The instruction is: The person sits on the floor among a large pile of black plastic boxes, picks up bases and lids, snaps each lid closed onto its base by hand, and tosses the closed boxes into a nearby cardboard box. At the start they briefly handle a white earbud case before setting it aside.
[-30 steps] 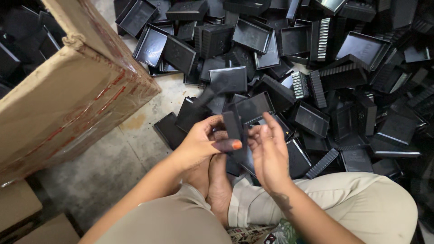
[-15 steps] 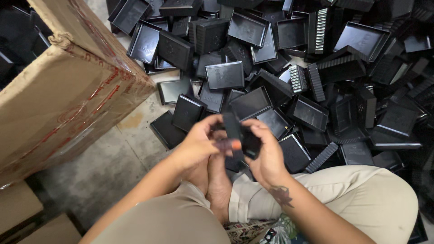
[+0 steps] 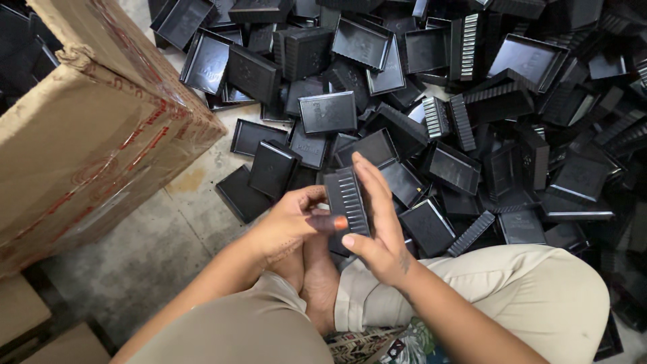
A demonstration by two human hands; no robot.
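Note:
I sit on the floor with my knees up. Between both hands I hold a black ribbed plastic box (image 3: 345,199), a small rectangular case stood nearly upright. My left hand (image 3: 290,222) grips its left side, thumb with an orange nail pressed on the front. My right hand (image 3: 377,222) lies flat along its right side, fingers stretched upward, thumb under the lower edge. Just beyond my hands spreads a heap of black plastic trays and lids (image 3: 472,121).
A large brown cardboard box (image 3: 87,135) with red tape stands at the left on the concrete floor (image 3: 155,249). Smaller cardboard pieces (image 3: 40,330) lie at the bottom left. The black heap fills the upper and right part of the view.
The hands have closed together on the black box, and the right hand now lies flat against its side where earlier it was held apart. The view has shifted slightly.

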